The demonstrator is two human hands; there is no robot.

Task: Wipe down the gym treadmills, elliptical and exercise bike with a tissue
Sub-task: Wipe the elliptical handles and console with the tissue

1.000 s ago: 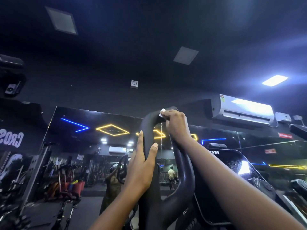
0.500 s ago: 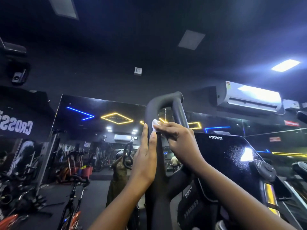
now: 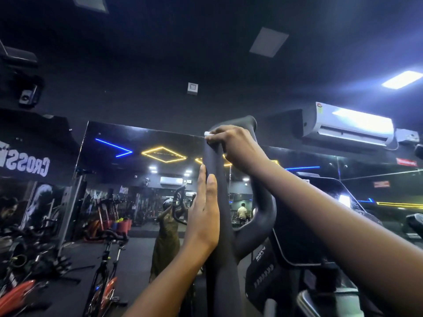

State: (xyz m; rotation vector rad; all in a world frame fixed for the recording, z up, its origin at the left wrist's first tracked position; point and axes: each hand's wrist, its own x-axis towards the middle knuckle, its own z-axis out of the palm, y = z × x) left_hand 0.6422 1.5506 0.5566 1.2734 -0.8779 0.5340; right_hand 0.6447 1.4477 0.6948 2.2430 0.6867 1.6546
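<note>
Head view, looking up along a tall black looped handle (image 3: 220, 213) of a cardio machine, with both bare arms raised to it. The right hand (image 3: 238, 145) is curled over the top bend of the handle, and its fingers pinch a small white tissue (image 3: 207, 133) against the foam. Only a corner of the tissue shows past the fingertips, at the handle's upper left edge. The left hand (image 3: 203, 216) sits lower down, fingers straight and together, laid flat against the left side of the handle; it holds nothing. The two hands are apart, the right one above.

Just right of the handle is the machine's dark console (image 3: 320, 225), partly behind the right forearm, with a bright glint on its screen. A wall mirror (image 3: 137, 179) behind reflects neon lines, gym gear and the person at the handle. A white air conditioner (image 3: 348, 126) hangs on the wall at upper right, below a lit ceiling light (image 3: 401, 80). A bike (image 3: 107, 259) with red trim stands on the floor at lower left, well apart from the hands.
</note>
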